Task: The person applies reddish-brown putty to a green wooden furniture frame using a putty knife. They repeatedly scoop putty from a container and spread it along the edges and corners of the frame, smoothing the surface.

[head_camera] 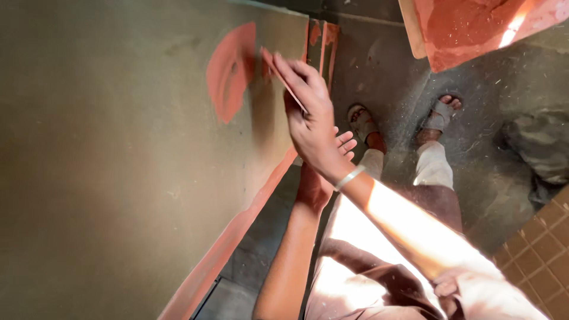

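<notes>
A large olive-brown board (118, 178) fills the left side, with a smear of red paste (228, 71) near its top edge. My right hand (314, 124), a silver bangle (349, 176) on its wrist, grips a thin flat scraper blade (278, 74) pressed against the board just right of the smear. My left hand (347, 143) sits behind and below the right one at the board's edge. Only its straight, spread fingertips show; its palm is hidden.
The board's lower edge (237, 231) is coated red. Another red-coated panel (474, 29) lies at the top right. My sandalled feet (363, 121) (441, 112) stand on a dusty grey floor. A grey bundle (542, 148) and brown tiles (545, 237) are at right.
</notes>
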